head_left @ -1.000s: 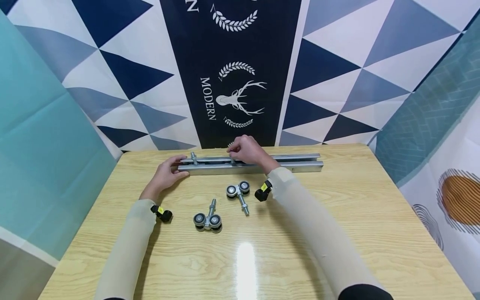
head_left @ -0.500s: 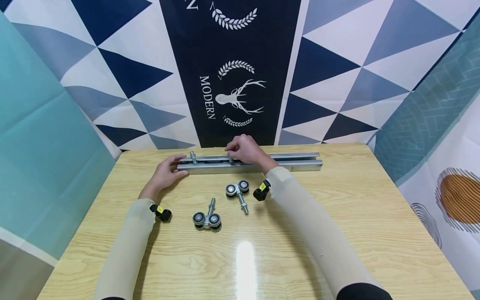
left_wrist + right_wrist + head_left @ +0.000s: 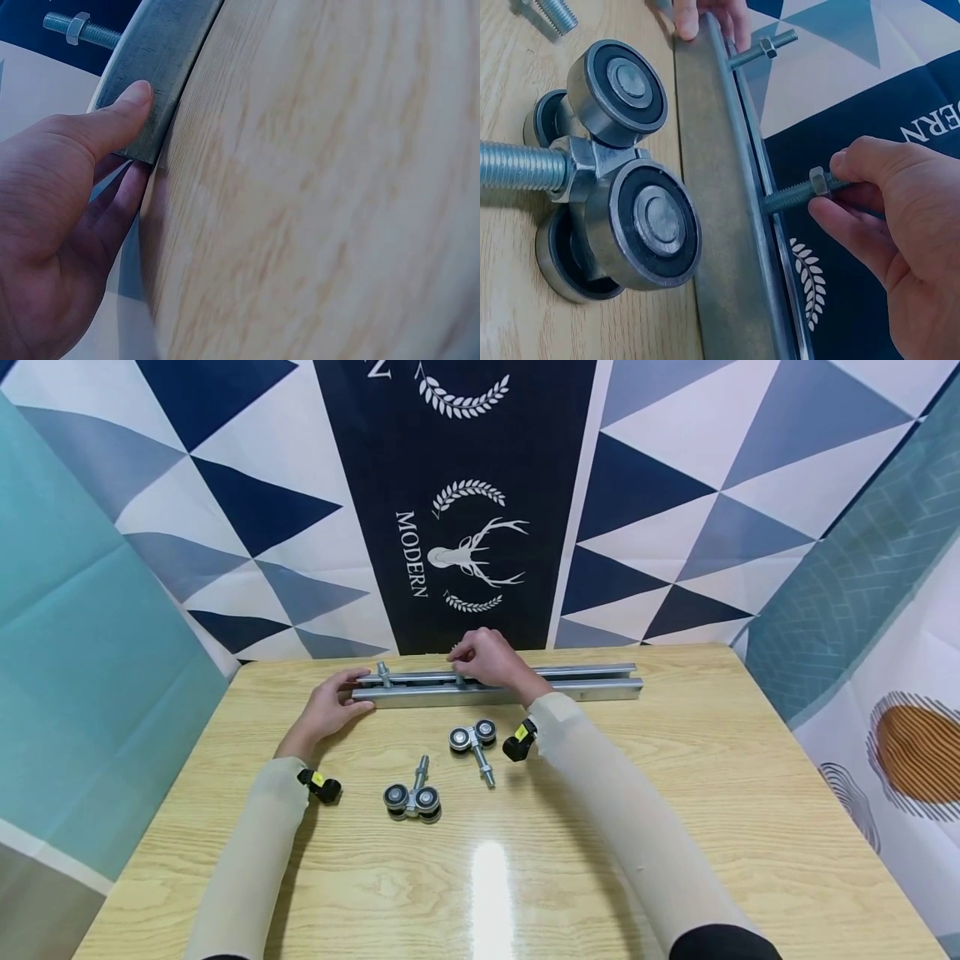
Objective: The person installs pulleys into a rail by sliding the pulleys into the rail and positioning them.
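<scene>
A metal track rail lies along the back of the table, slot upward. My left hand grips its left end, thumb on the near wall and fingers at the end and far side. From the slot near that hand rises a threaded bolt with a nut. Farther right, my right hand pinches the top of a second upright bolt, beside its nut; whatever it joins inside the rail is hidden. Two roller trolleys, a nearer one and a farther one, lie in front of the rail.
The wooden table runs up to a patterned wall cloth right behind the rail. A light glare streak shows on the table's near middle. Teal cloth hangs at the left side.
The view shifts very slightly. Both hands, the rail and the loose trolleys keep their places.
</scene>
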Action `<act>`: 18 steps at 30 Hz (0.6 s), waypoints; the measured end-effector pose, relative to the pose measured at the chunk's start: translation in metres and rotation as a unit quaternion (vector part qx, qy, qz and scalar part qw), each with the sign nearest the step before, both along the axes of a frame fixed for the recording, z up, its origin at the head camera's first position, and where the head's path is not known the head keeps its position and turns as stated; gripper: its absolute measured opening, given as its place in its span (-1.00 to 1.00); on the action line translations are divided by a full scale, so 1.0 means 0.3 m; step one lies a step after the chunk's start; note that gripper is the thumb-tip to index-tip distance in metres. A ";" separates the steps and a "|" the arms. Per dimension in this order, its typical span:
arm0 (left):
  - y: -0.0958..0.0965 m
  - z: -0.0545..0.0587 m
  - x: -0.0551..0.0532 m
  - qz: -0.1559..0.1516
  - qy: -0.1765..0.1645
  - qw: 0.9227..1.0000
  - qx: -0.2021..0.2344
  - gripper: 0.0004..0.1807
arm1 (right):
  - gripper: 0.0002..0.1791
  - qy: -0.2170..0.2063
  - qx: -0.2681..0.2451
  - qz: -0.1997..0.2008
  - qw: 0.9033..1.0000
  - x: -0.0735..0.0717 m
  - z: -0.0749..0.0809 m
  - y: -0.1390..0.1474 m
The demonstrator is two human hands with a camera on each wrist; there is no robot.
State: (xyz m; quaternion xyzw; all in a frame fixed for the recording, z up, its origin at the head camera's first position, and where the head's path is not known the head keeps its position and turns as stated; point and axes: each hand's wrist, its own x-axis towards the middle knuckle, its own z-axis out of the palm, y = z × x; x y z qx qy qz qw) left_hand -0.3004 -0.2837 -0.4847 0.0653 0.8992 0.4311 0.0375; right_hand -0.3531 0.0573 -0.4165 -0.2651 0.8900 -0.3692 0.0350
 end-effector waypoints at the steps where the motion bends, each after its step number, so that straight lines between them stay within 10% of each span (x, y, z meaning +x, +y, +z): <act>1: 0.000 0.000 0.001 0.000 0.001 1.000 -0.001 -0.26 | -0.77 -0.002 -0.001 -0.001 1.000 0.001 0.001 -0.001; 18: 0.001 -0.004 0.000 0.000 0.004 1.000 -0.006 -0.27 | -0.73 0.001 -0.003 0.000 1.000 0.003 0.042 0.053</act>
